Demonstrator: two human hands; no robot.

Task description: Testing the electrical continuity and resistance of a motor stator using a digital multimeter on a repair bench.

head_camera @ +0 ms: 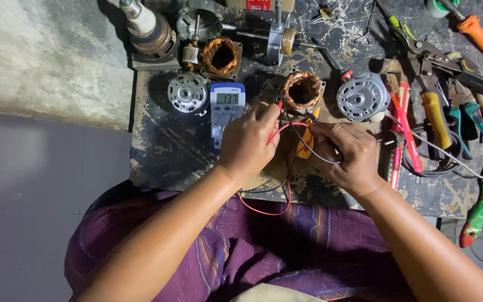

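Note:
My left hand (248, 140) pinches a red test probe (279, 106) whose tip touches the near edge of a copper-wound motor stator (302, 90). My right hand (349, 152) grips a black probe (309, 114) with a yellow part, pointed at the same stator. Red (264, 211) and black (314, 154) leads loop back from the probes toward my lap. A blue-cased digital multimeter (226, 109) lies just left of my left hand, its display lit.
A second copper stator (221, 56) and a round metal end cap (188, 93) lie at the back left, another end cap (363, 96) right of the stator. Pliers, screwdrivers (482, 38) and cutters (437, 114) crowd the right side. The bench's left edge (132, 128) drops to floor.

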